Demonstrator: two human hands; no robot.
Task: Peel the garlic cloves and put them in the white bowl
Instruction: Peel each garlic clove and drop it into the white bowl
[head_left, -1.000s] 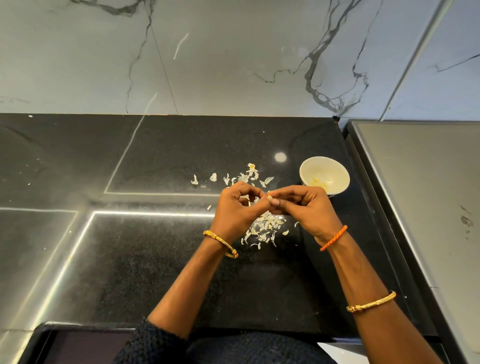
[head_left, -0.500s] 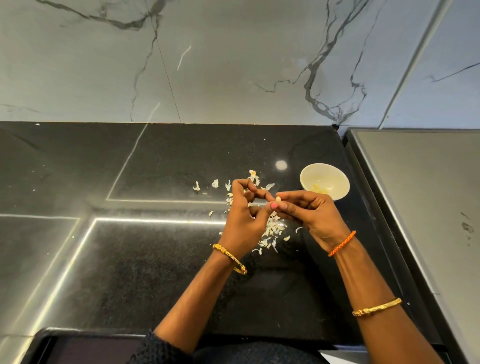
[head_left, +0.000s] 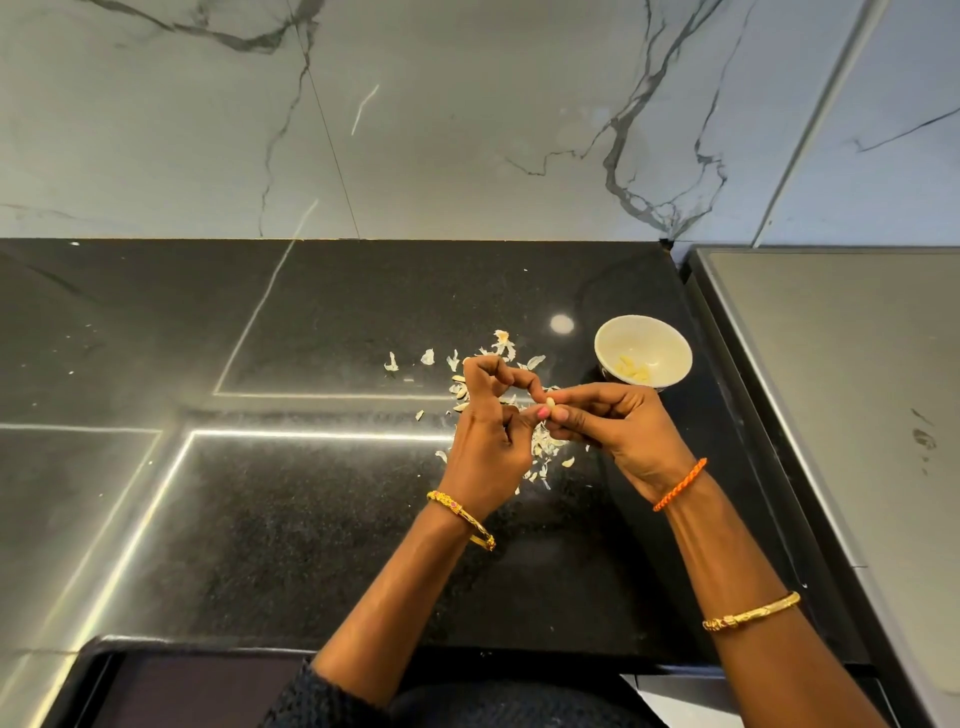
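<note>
Peeling step: garlic clove (head_left: 549, 401) pinched in right hand (head_left: 618, 431) fingertips, left hand (head_left: 485, 441) fingers curled, thumb against it, seemingly picking skin. Next, carry to white bowl (head_left: 643, 351) just beyond, release among peeled cloves. Versus earlier frame, hands slightly apart, clove exposed

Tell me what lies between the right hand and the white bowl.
Nothing: in the head view, only a short bare strip of black counter separates the right hand from the white bowl.
</note>
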